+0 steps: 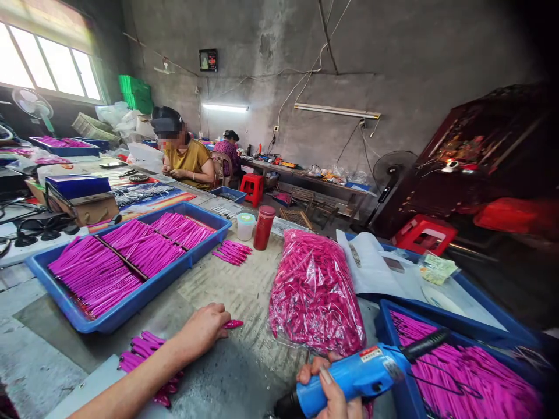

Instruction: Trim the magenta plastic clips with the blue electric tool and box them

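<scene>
My left hand reaches over the worktable with its fingers closed on a slim magenta pen-shaped piece, whose glossy tip sticks out to the right. My right hand is wrapped round a blue electric screwdriver. Its black nose points to the lower left, and its black cord end to the upper right. Beneath my left forearm lies a pile of magenta pieces, partly covered by the arm. Behind the screwdriver stands a clear plastic bag full of similar pieces. A small row of them lies farther back.
At left, a blue tray holds rows of magenta sticks; another blue tray of them is at right. A red jar and a white tub stand behind. A co-worker sits across the table, another person farther back.
</scene>
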Demonstrator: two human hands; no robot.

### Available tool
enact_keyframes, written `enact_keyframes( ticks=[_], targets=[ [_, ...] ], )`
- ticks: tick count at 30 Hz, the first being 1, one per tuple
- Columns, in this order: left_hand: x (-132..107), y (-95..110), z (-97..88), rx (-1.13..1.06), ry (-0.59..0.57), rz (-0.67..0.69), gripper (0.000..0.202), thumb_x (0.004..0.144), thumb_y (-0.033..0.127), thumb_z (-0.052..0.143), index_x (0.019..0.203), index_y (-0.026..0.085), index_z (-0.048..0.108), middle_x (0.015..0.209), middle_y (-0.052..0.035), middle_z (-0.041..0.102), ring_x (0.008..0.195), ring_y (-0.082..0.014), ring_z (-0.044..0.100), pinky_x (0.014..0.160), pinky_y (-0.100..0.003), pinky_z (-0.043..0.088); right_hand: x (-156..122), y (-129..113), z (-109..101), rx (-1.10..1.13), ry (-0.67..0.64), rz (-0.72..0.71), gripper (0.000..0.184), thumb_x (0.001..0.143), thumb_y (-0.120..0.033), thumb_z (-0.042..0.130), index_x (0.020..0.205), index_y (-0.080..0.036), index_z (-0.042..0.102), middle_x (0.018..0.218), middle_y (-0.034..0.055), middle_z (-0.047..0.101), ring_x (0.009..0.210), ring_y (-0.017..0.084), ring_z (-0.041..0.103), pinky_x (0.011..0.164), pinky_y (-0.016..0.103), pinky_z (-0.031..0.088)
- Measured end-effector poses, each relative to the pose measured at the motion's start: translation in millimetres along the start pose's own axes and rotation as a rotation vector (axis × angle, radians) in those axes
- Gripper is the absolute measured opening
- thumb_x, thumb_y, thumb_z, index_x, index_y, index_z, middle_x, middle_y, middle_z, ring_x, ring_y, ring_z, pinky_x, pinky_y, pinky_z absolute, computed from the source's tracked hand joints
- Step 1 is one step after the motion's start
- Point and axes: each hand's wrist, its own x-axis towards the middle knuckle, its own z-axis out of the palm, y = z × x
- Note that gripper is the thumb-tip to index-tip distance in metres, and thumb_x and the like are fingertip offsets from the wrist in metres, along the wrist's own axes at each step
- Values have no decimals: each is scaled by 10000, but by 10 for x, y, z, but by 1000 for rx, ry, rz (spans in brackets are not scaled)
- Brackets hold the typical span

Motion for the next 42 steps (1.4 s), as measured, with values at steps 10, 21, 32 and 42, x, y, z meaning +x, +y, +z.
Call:
enact_keyframes(
  ticks=[10,21,32,42],
  targets=[
    [-119,68,58,13,-16,88,135,826,230,459,853,176,580,956,-53,574,903,-196,529,787,-291,388,99,9,-22,-1,36,33,589,515,-398,716,959,-171,403,651,-32,510,482,129,511,503,264,416],
    [-164,88,213,36,35,26,228,868,204,362,864,165,586,944,-67,579,915,-198,524,808,-301,389,90,-42,7,-30,11,4,545,550,-401,696,931,-158,391,626,-35,503,467,124,512,480,261,419],
    [-172,205,228,-17,27,24,237,890,240,367,876,156,588,923,-69,583,891,-184,543,801,-282,409,88,-60,31,-23,25,10,533,549,-395,691,923,-157,396,643,-38,499,462,120,513,469,249,411],
    [-153,325,318,-92,0,-76,183,853,219,422,871,159,594,948,-70,583,909,-178,547,795,-256,399,104,-35,-3,-15,4,10,525,558,-374,689,934,-157,395,651,-36,505,469,124,520,485,262,419]
  ],
)
